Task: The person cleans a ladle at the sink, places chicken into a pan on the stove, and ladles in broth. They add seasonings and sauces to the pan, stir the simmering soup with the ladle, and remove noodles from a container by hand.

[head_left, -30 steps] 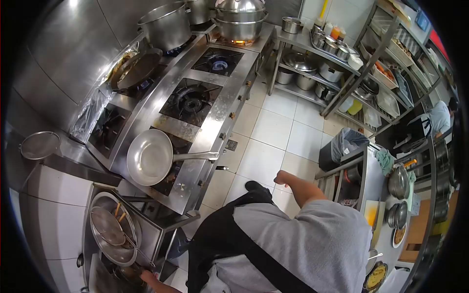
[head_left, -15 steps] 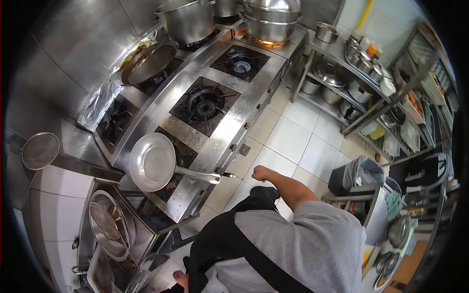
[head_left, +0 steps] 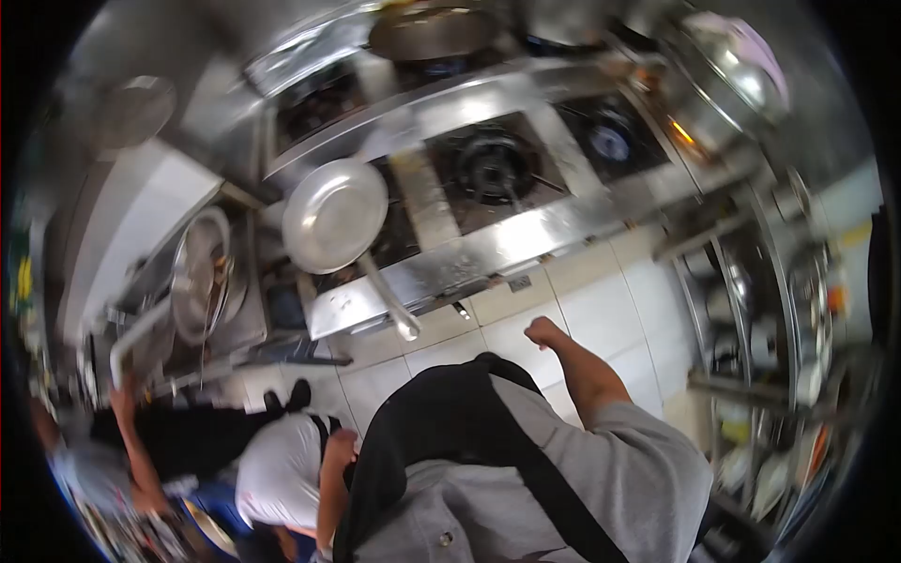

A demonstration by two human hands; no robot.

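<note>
My right hand [head_left: 542, 332] is closed in a fist over the tiled floor in front of the stove, and I see nothing in it. My left hand [head_left: 342, 447] is low beside my black apron, its fingers curled in with nothing visible in them. Nearest ahead is a silver frying pan [head_left: 328, 225] on the front left burner, its handle [head_left: 387, 298] sticking out past the stove's front edge towards me. Neither hand touches the pan.
The steel stove [head_left: 441, 291] has a lit burner [head_left: 610, 143] and, on the right, a large pot [head_left: 718, 89] over flame. A wok [head_left: 432, 36] sits behind. A metal bowl [head_left: 199, 281] stands left. Two co-workers, one in a white shirt [head_left: 277, 469], are at lower left. Shelves [head_left: 751, 310] stand right.
My view has turned left, so the stove now runs across the frame and the co-workers have come into sight. My left hand shows more fully. The pan remains on its burner.
</note>
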